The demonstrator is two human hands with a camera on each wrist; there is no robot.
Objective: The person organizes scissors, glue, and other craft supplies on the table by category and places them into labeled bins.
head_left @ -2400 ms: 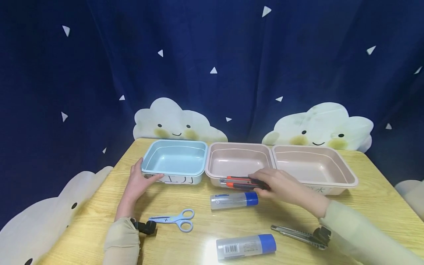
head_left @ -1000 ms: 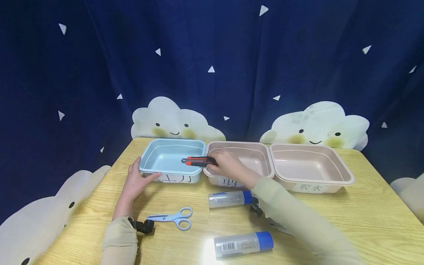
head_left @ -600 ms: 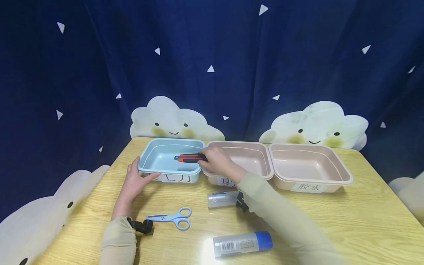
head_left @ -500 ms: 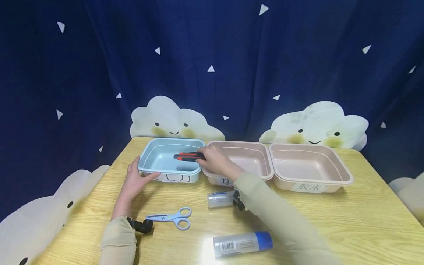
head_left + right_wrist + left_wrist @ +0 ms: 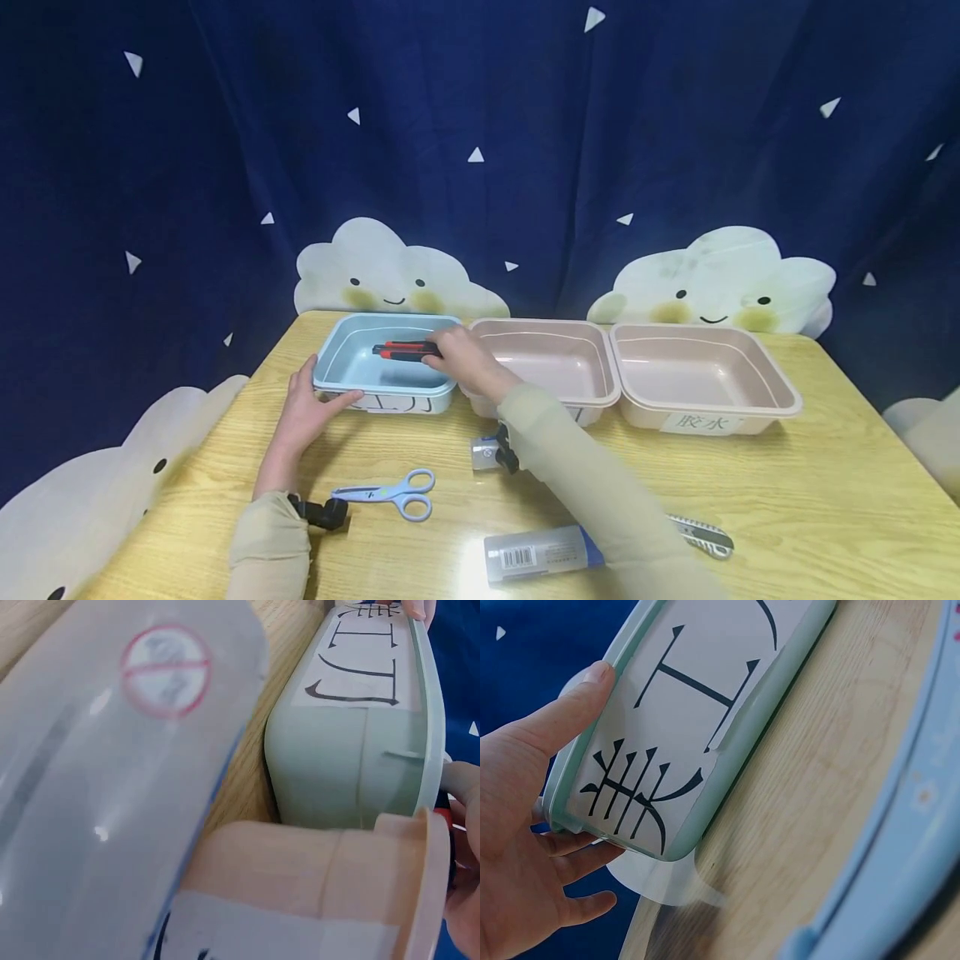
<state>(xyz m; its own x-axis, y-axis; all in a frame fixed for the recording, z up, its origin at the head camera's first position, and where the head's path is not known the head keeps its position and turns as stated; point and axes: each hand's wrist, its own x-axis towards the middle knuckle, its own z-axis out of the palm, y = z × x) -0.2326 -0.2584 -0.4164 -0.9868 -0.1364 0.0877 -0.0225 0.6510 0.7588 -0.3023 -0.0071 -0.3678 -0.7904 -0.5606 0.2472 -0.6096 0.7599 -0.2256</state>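
Note:
My right hand [image 5: 471, 360] grips two red-and-black utility knives [image 5: 405, 351] by their rear ends. The knives point left inside the light blue bin [image 5: 405, 389], above its floor. In the right wrist view only part of the right hand [image 5: 463, 825] shows, beyond the bins' rims. My left hand [image 5: 303, 414] holds the blue bin's near left corner. In the left wrist view its thumb [image 5: 581, 701] lies on the rim by the labelled front, and its fingers reach round the side.
Two pinkish bins, a middle one [image 5: 609, 398] and a right one [image 5: 783, 404], stand beside the blue bin. Blue scissors [image 5: 390, 493], two clear blue-capped bottles, one near [image 5: 536, 553] and one farther [image 5: 483, 453], and a silver utility knife [image 5: 705, 536] lie on the table, partly covered by the right arm.
My right hand has carried the two knives leftward, from in front of the middle bin to inside the blue one. The left hand keeps its hold on the blue bin's corner.

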